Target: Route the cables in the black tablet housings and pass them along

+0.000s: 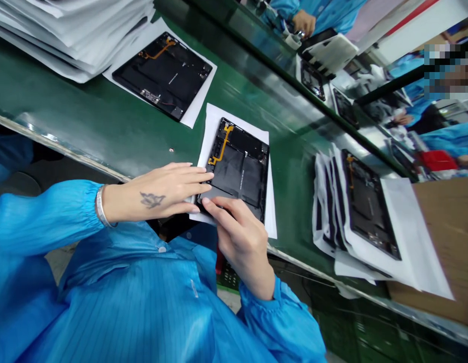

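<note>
Head camera caught the left hand (158, 194) lying open and flat, fingertips just on the near edge of a black tablet back panel (237, 166) with an orange flex cable (220, 146) – panel sat on a white sheet (214, 131) on a green workbench (86, 131). Right hand (237, 237) was over that same near edge, fingers slightly bent on the panel, can't tell if it was actually gripping. Panel lay just ahead of both hands. Another panel (161, 75) sat further along, next to a paper stack (48, 35) – and a co-worker's hand (304, 22) showed beyond the bench.
</note>
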